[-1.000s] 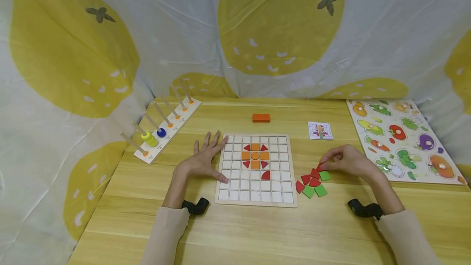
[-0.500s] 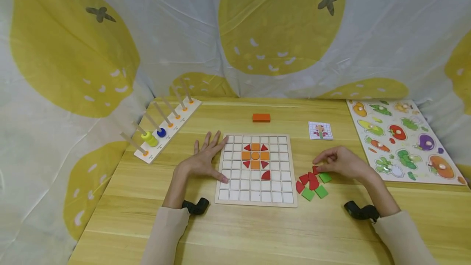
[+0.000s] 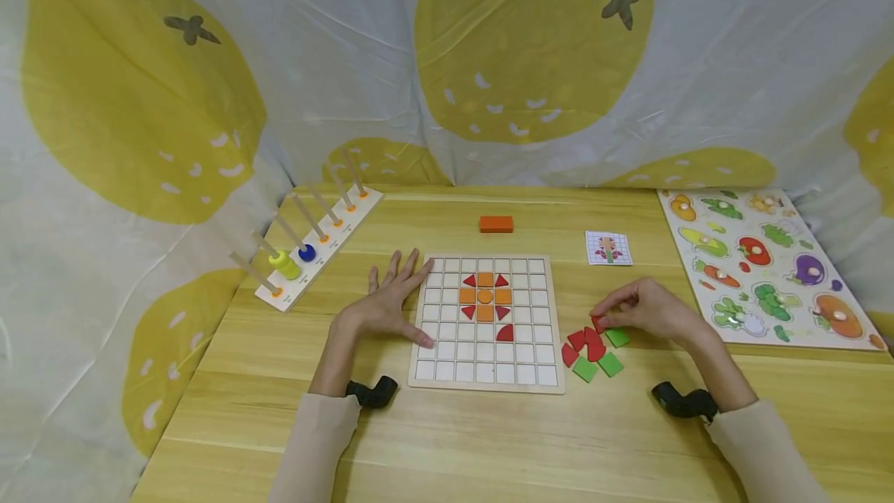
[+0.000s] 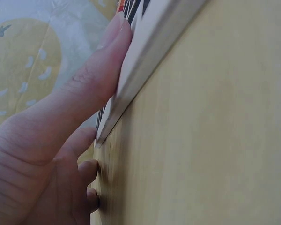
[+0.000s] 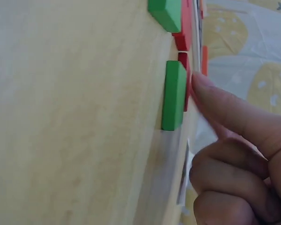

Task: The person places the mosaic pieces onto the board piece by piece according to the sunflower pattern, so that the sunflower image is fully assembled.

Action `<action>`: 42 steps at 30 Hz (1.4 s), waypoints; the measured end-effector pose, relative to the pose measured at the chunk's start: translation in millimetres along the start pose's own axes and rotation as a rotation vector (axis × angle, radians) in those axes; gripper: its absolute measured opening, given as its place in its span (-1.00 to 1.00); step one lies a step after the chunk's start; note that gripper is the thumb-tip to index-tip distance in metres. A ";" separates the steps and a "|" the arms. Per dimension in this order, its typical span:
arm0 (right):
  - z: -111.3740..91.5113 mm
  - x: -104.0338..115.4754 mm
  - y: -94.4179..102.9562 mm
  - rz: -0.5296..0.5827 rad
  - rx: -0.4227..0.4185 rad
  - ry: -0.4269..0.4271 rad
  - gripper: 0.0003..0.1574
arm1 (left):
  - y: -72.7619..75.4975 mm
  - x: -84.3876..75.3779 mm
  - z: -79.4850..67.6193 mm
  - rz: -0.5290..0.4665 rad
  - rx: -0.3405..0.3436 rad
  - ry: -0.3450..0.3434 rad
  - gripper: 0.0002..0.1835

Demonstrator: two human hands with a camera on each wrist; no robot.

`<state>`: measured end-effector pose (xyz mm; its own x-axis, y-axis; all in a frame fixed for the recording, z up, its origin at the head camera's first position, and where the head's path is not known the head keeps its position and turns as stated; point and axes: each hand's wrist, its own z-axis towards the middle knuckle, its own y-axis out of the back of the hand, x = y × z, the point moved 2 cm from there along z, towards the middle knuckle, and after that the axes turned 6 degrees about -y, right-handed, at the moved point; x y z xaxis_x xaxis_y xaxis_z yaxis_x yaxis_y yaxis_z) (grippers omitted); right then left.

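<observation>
My left hand lies spread at the left edge of a wooden grid board, its thumb and index finger on the frame. Orange tiles and red triangles form a flower on the board; a red quarter-circle tile sits below right of it. Right of the board, my right hand pinches a red tile between thumb and index finger, its shape partly hidden. Around it lie several red tiles and green square tiles. In the right wrist view, a green tile stands before the thumb.
A small pattern card lies behind my right hand. The vegetable puzzle board is at far right. An orange block rests behind the grid board. At left stands a peg rack with yellow and blue rings. A lemon-print curtain hangs behind.
My right hand has shifted slightly left with the red tile, and the red tiles in the pile have been nudged about. My left hand has stayed on the board.
</observation>
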<state>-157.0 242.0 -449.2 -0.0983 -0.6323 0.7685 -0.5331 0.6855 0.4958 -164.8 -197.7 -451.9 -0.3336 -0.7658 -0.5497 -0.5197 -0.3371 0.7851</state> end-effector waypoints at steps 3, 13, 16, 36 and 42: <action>-2.3 2.3 2.1 -0.046 -0.061 -0.054 -0.70 | 0.2 -0.2 0.0 0.000 -0.002 -0.003 0.48; -4.5 6.6 1.9 -0.088 -0.067 -0.063 -0.76 | 1.6 -0.4 0.1 0.010 -0.006 -0.005 0.48; -3.1 9.4 -0.6 -0.057 -0.053 -0.050 -0.76 | 2.1 -0.6 -0.1 0.008 -0.005 -0.005 0.48; 1.5 9.3 -4.9 -0.112 -0.111 -0.059 -0.65 | -0.6 2.0 -1.2 -0.006 -0.004 -0.008 0.49; 2.8 12.0 -9.7 -0.106 -0.105 -0.060 -0.71 | -1.1 2.8 -0.4 -0.001 -0.005 -0.012 0.49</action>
<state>-155.3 226.8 -446.0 -0.0978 -0.7211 0.6859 -0.4523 0.6461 0.6148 -164.8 -199.7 -454.1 -0.3421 -0.7591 -0.5539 -0.5159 -0.3410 0.7859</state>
